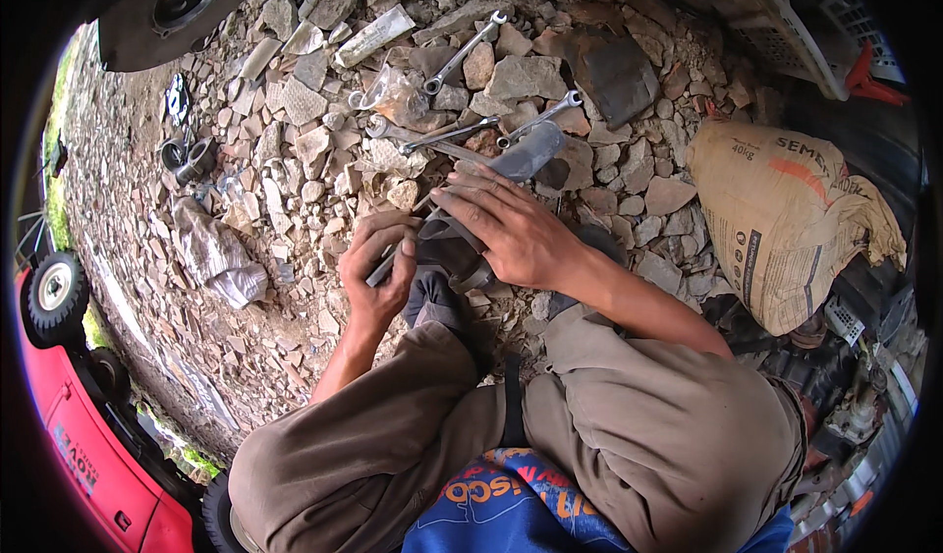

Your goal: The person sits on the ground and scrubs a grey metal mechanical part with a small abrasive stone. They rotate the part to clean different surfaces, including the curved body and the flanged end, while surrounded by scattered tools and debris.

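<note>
Between my bent knees, both hands come together over the stony ground. My left hand point(378, 263) is closed around a narrow, dark flat bar point(381, 270), its end sticking out below the fingers. Across from it, my right hand point(506, 224) lies with its fingers pressed together over a dark part point(458, 231), whose shape is mostly covered. The right thumb is hidden. Just beyond the right fingers is a smooth grey piece point(532, 152); I cannot tell if it is joined to the part. Several wrenches lie ahead, including a combination wrench point(467, 54) and a larger wrench point(422, 140).
Broken stone and tile cover the ground. A brown paper cement sack point(776, 214) stands at the right, near a grey crate point(786, 37). Dark round parts point(192, 160) and a crumpled wrapper point(216, 253) lie left. A red vehicle point(93, 445) stands at lower left.
</note>
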Tool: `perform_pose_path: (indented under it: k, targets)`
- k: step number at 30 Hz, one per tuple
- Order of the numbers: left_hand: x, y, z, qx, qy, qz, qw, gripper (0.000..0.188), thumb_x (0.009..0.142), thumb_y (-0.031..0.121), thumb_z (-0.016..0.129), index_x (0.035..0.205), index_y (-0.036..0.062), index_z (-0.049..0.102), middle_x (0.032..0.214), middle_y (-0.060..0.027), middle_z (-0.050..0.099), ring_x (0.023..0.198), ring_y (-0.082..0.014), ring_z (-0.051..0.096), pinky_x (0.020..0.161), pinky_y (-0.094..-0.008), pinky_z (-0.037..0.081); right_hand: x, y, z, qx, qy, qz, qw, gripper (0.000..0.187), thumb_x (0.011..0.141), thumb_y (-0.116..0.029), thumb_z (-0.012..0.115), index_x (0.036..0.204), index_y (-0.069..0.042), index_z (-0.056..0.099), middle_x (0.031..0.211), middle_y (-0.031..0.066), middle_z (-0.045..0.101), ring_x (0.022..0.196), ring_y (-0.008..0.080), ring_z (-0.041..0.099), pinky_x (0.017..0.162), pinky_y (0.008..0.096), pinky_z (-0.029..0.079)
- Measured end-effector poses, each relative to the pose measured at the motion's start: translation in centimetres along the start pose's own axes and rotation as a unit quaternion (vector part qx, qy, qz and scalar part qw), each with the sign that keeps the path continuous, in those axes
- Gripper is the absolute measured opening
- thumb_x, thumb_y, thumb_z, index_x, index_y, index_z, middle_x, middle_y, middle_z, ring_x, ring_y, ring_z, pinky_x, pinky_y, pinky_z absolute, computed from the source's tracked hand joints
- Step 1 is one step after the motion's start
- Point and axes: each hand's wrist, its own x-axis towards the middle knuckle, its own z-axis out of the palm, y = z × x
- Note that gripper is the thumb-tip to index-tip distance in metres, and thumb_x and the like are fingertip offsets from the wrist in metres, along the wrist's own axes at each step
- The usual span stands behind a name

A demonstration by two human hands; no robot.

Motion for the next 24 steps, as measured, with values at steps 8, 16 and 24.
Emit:
perform_pose_path:
  k: [8,16,24]
  targets:
    - [-0.6,0.6,0.2,0.03,-0.129,0.172,0.976,0.02,0.077,0.003,0.074,0.097,0.0036,0.077,0.103,-0.0104,0.075,0.105,-0.0325,0.072,0.094,-0.0451,0.059,-5.4,5.2,-5.0,-0.039,-0.02,0.164,0.986,0.044,0.105,-0.012,0.057,0.148,-0.004,0.051,0.136,0.026,0.064,0.124,0.0443,0.063,0.104,0.0499,0.053]
    - [-0.6,0.2,0.1,0.03,-0.149,0.185,0.971,0.023,0.076,0.005,0.076,0.099,0.0042,0.077,0.107,-0.0098,0.075,0.106,-0.0319,0.071,0.099,-0.0482,0.058,-5.0,1.2,-3.4,0.054,-0.039,0.085,0.994,0.046,0.102,-0.009,0.058,0.148,-0.008,0.053,0.138,0.0231,0.064,0.13,0.0414,0.061,0.11,0.0484,0.051]
    - [-1.3,0.0,0.0,0.032,-0.168,0.206,0.963,0.022,0.075,0.004,0.074,0.097,0.0034,0.077,0.107,-0.0089,0.076,0.108,-0.0314,0.072,0.103,-0.0527,0.057,-3.5,-0.6,-5.5,0.088,-0.059,0.155,0.982,0.042,0.106,-0.016,0.057,0.147,-0.004,0.054,0.138,0.0212,0.066,0.126,0.041,0.064,0.107,0.0481,0.051]
